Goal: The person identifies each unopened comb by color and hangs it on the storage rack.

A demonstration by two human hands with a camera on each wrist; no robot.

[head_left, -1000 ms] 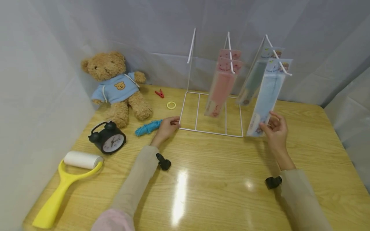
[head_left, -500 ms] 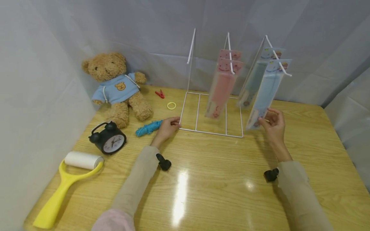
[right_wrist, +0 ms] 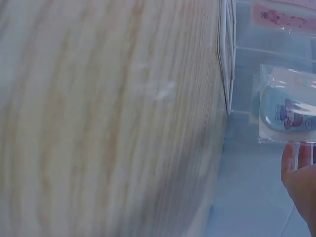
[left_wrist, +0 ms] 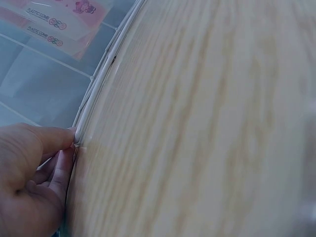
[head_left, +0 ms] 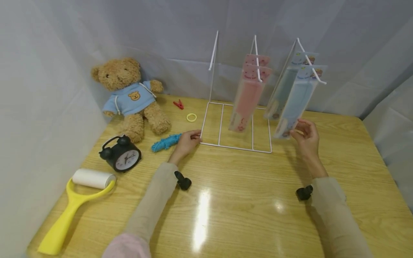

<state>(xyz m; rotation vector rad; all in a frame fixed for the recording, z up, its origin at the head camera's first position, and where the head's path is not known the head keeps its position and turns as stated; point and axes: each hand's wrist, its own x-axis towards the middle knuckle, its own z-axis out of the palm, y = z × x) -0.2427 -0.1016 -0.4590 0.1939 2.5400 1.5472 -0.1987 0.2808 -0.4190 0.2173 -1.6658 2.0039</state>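
Observation:
At the rack's front left corner, my left hand [head_left: 188, 142] pinches the white wire of the display rack [head_left: 235, 148]; the left wrist view shows thumb and fingers on that wire. A blue comb in a clear packet [head_left: 297, 98] hangs on the right hook, in front of a similar packet with a greenish comb [head_left: 285, 84]. My right hand [head_left: 308, 138] is at the blue comb packet's lower right edge, its fingertips touching it in the right wrist view. Pink packaged combs [head_left: 248, 96] hang one behind another on the middle hook. The left hook [head_left: 214, 52] carries nothing.
A blue textured toy [head_left: 166, 142] lies beside my left hand. Behind are a yellow ring [head_left: 191, 117] and a red clip [head_left: 178, 104]. A teddy bear [head_left: 130, 96], a black alarm clock [head_left: 124, 156] and a yellow-handled roller [head_left: 69, 211] occupy the left side.
The lower end of the blue comb packet has swung back and up toward the rack, with my right hand following it slightly. My left hand has stayed on the rack corner.

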